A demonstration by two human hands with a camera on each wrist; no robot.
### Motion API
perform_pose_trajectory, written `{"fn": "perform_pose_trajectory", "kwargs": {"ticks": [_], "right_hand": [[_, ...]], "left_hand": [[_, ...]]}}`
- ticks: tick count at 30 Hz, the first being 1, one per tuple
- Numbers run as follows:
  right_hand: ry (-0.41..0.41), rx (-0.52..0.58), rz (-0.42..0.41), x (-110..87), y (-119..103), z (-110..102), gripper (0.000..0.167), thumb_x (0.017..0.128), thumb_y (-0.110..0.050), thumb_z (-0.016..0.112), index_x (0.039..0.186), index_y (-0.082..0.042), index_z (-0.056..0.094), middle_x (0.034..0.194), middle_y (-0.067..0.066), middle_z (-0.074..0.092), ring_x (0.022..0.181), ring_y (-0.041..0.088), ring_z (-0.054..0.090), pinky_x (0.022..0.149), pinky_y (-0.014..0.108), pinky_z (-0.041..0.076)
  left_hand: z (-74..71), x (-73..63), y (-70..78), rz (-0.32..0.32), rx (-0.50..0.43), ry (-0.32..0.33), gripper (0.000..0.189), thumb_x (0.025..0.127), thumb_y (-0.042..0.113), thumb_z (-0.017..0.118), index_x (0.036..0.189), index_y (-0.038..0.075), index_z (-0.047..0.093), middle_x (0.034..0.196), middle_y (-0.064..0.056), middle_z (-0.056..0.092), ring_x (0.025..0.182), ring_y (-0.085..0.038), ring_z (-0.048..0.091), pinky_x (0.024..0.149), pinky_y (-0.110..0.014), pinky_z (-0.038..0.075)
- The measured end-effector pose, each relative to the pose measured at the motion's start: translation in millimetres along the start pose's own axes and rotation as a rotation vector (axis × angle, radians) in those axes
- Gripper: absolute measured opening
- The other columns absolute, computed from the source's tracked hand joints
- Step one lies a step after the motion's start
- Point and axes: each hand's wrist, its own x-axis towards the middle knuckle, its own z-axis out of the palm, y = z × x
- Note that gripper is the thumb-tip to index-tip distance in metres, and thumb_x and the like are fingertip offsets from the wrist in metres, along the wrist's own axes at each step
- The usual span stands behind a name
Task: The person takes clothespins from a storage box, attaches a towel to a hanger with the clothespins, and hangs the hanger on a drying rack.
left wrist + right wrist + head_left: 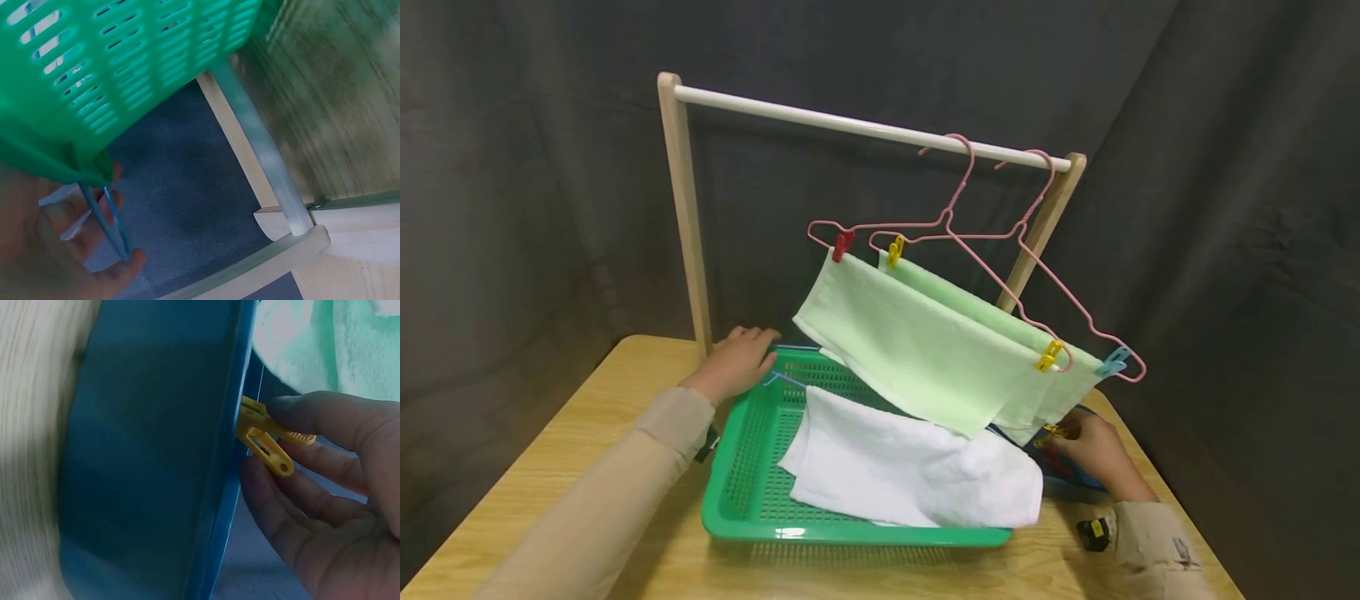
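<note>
At the back left corner of the green basket (pixel 722 500) is my left hand (pixel 737 362), its fingers loosely spread. The left wrist view shows the end of a blue hanger (pixel 115 228) jutting past the basket rim, beside those fingers. A white towel (pixel 910 467) lies across the basket, with the blue hanger's hook to its left. My right hand (pixel 1097 450) pinches a yellow clothespin (pixel 269 440) at the edge of a blue container (pixel 150 450), right of the basket. Light green towels (pixel 917 342) hang from two pink hangers (pixel 951 221), held by colored clothespins.
A wooden rack with a white rod (pixel 820 118) stands behind the basket, carrying both pink hangers. Its left post (pixel 685 208) is close to my left hand. The green towels hang over the basket's back right part. A dark curtain (pixel 550 167) surrounds the wooden table (pixel 535 475).
</note>
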Motion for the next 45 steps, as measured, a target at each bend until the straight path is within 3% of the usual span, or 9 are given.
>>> {"fn": "perform_pose_trajectory", "kwargs": {"ticks": [9, 16, 26, 29, 32, 34, 37, 40, 45], "right_hand": [[0.107, 0.071, 0.043, -5.4, -9.1, 3.5, 0.041, 0.087, -0.013, 0.08, 0.117, 0.01, 0.063, 0.101, 0.026, 0.07, 0.09, 0.039, 0.068, 0.074, 0.049, 0.056], [0.19, 0.1, 0.098, -8.3, -17.3, 5.6, 0.04, 0.086, -0.017, 0.082, 0.114, 0.006, 0.064, 0.102, 0.024, 0.07, 0.091, 0.038, 0.068, 0.077, 0.047, 0.055], [0.283, 0.208, 0.26, -15.9, -20.1, 7.3, 0.048, 0.085, -0.014, 0.083, 0.123, 0.005, 0.06, 0.112, 0.026, 0.065, 0.098, 0.037, 0.067, 0.065, 0.015, 0.047], [0.362, 0.233, 0.275, -18.9, -23.9, 6.1, 0.047, 0.085, -0.012, 0.082, 0.124, 0.005, 0.06, 0.112, 0.026, 0.065, 0.09, 0.02, 0.065, 0.065, 0.007, 0.042], [0.471, 0.253, 0.256, -23.2, -30.0, 4.8, 0.046, 0.085, -0.008, 0.082, 0.124, 0.005, 0.061, 0.111, 0.026, 0.066, 0.082, -0.004, 0.056, 0.065, 0.002, 0.04], [0.538, 0.269, 0.242, -27.4, -35.4, 3.7, 0.046, 0.085, -0.007, 0.082, 0.124, 0.004, 0.062, 0.11, 0.025, 0.066, 0.079, -0.012, 0.05, 0.067, 0.0, 0.04], [0.632, 0.302, 0.226, -34.0, -43.5, 1.2, 0.046, 0.085, -0.007, 0.082, 0.125, 0.003, 0.063, 0.108, 0.019, 0.068, 0.081, -0.01, 0.053, 0.07, 0.001, 0.042], [0.713, 0.34, 0.226, -40.2, -51.1, -2.1, 0.044, 0.085, -0.008, 0.083, 0.124, 0.001, 0.065, 0.103, 0.003, 0.066, 0.083, -0.005, 0.057, 0.073, 0.003, 0.043], [0.799, 0.443, 0.215, -49.9, -67.1, -9.4, 0.04, 0.084, -0.007, 0.083, 0.121, -0.001, 0.069, 0.103, -0.011, 0.064, 0.087, -0.001, 0.061, 0.077, 0.006, 0.047]], "left_hand": [[6.3, -1.9, -3.2, -0.038, 0.003, 0.007, 0.039, 0.106, 0.018, 0.049, 0.14, -0.001, 0.052, 0.123, -0.026, 0.056, 0.114, -0.043, 0.048, 0.094, -0.067, 0.043], [6.1, -0.1, -4.7, -0.057, -0.056, 0.105, 0.029, 0.106, 0.013, 0.05, 0.129, -0.004, 0.056, 0.115, -0.028, 0.056, 0.107, -0.046, 0.054, 0.087, -0.062, 0.048], [4.5, -2.8, -5.2, -0.031, -0.084, 0.124, 0.036, 0.105, 0.024, 0.058, 0.121, -0.007, 0.064, 0.12, -0.028, 0.062, 0.113, -0.047, 0.054, 0.101, -0.06, 0.043], [2.6, -5.0, -3.4, -0.009, -0.082, 0.165, 0.029, 0.103, 0.022, 0.061, 0.115, -0.003, 0.069, 0.111, -0.023, 0.067, 0.103, -0.041, 0.057, 0.095, -0.056, 0.045], [-1.1, -9.0, 0.8, 0.013, -0.068, 0.195, 0.023, 0.102, 0.021, 0.063, 0.106, 0.0, 0.071, 0.098, -0.015, 0.07, 0.09, -0.034, 0.055, 0.085, -0.05, 0.045], [-3.9, -12.4, 3.7, 0.015, -0.061, 0.203, 0.02, 0.101, 0.02, 0.064, 0.103, 0.002, 0.071, 0.092, -0.012, 0.068, 0.086, -0.031, 0.051, 0.08, -0.047, 0.044], [-8.9, -19.0, 7.5, 0.003, -0.054, 0.211, 0.018, 0.101, 0.021, 0.064, 0.101, 0.004, 0.071, 0.089, -0.01, 0.067, 0.084, -0.028, 0.052, 0.077, -0.045, 0.046], [-14.4, -26.1, 10.6, -0.022, -0.047, 0.21, 0.018, 0.102, 0.023, 0.063, 0.102, 0.005, 0.07, 0.087, -0.008, 0.064, 0.077, -0.025, 0.054, 0.069, -0.044, 0.049], [-25.1, -38.6, 15.0, -0.063, -0.037, 0.18, 0.018, 0.102, 0.026, 0.063, 0.101, 0.008, 0.069, 0.083, -0.004, 0.059, 0.068, -0.02, 0.052, 0.057, -0.038, 0.046]]}}
